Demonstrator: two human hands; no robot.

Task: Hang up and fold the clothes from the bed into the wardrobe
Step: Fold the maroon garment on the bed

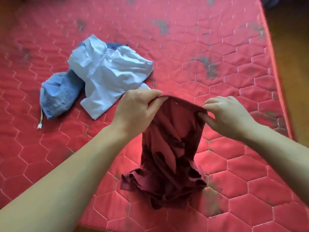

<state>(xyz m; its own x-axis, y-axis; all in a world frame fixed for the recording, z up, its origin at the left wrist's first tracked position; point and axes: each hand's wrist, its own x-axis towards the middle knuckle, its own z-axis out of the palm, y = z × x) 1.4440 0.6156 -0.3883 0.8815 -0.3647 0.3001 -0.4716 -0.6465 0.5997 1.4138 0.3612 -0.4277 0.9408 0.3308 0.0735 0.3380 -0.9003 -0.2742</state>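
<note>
Both hands (pixel 180 113) pinching maroon garment (pixel 167 154), hanging between

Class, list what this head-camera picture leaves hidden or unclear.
- Wardrobe: outside the head view.
- Dark cloth: cut off by the top edge.
- Maroon garment: bunched folds hide its type.
- Blue garment: partly under the white shirt.
- Left hand fingertips: tucked behind the maroon hem.

Both bare forearms reaching in from the lower corners toward mid-frame; left hand (pixel 136 113) and right hand (pixel 229 114) raised side by side, fingers curled, pinching cloth between thumb and fingertips.
</note>
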